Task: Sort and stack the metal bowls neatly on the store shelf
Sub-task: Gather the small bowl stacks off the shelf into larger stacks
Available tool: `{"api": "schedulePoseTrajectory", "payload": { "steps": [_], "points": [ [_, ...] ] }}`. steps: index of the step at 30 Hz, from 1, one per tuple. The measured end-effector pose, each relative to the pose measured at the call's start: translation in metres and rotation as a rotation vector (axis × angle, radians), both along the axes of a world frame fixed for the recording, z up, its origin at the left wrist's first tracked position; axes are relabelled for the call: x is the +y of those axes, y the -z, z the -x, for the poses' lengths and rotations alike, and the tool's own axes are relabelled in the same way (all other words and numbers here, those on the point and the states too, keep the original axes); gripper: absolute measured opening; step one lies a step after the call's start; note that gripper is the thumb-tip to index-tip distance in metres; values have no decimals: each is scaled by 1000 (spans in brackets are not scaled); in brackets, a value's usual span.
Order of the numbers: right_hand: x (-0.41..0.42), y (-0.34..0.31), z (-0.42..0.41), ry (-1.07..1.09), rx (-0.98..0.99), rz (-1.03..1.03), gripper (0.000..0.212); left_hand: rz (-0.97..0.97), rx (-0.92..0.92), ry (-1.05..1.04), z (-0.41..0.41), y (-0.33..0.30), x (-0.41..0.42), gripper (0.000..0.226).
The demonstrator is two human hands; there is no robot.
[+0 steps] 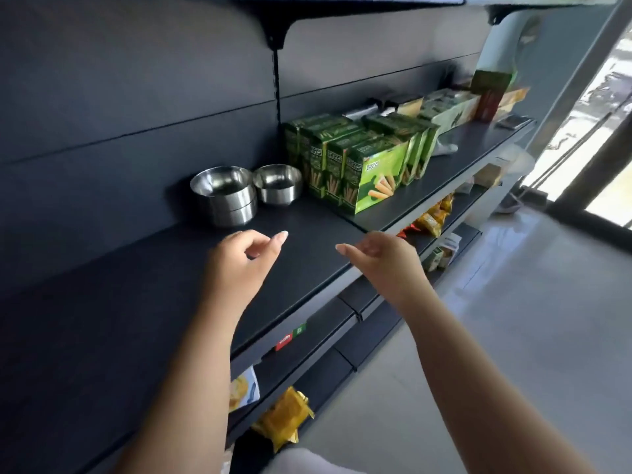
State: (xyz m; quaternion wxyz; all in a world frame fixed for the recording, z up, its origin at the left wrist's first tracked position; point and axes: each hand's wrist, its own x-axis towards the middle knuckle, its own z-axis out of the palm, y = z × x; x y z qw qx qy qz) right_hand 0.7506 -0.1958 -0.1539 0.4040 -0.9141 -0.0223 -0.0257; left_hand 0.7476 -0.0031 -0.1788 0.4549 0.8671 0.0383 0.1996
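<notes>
Both hands hover over the dark shelf (143, 289), holding nothing; left hand (244, 256) has fingers loosely curled, forefinger and thumb apart; right hand (383, 258) has fingers relaxed and slightly bent, pointing left toward the other hand. Stack of metal bowls (225, 196) stands at the back of the shelf near the rear panel; looks like three nested, though the exact count is hard to tell from the rims. Single metal bowl (278, 183) sits upright just beside the stack on its right, touching or nearly so; both lie beyond the hands, apart from them. Green snack boxes (362, 172) stand in rows just right of the single bowl; more boxes (451, 107) farther along. Yellow snack packets (284, 419) on lower shelves; pale floor (513, 319) at right.
</notes>
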Motion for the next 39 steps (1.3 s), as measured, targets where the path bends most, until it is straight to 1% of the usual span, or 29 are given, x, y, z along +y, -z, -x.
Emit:
{"api": "schedulePoseTrajectory", "payload": {
  "steps": [6,8,11,15,18,19,22,23,25,28,31,34,36,39],
  "points": [
    [23,10,-79,-111,61,-26,28,160,153,-140,-59,9,23,31],
    [37,15,-108,-154,88,-67,29,203,203,-198,-79,15,35,33],
    [59,24,-152,-217,155,-167,26,278,233,-286,-102,27,56,44],
    [90,37,-208,-274,284,-338,28,342,277,-359,-125,34,73,30],
    [114,44,-238,-320,467,-406,23,452,316,-396,-147,38,81,34],
    [118,44,-242,-321,530,-429,22,522,342,-408,-154,39,81,35],
    [127,49,-250,-342,617,-432,27,706,387,-443,-171,47,77,67],
    [129,50,-252,-351,628,-431,31,749,380,-437,-174,49,74,72],
    [132,54,-254,-374,649,-462,48,823,352,-434,-178,52,65,74],
    [140,58,-256,-424,629,-405,61,863,302,-451,-183,56,53,77],
    [140,60,-253,-468,606,-353,66,858,270,-463,-180,62,40,89],
    [133,64,-239,-511,633,-333,70,889,249,-507,-164,68,31,91],
    [126,68,-223,-544,664,-368,67,904,237,-535,-148,70,28,92],
    [122,71,-191,-592,674,-419,47,911,211,-606,-121,73,21,96]
  ]
}}
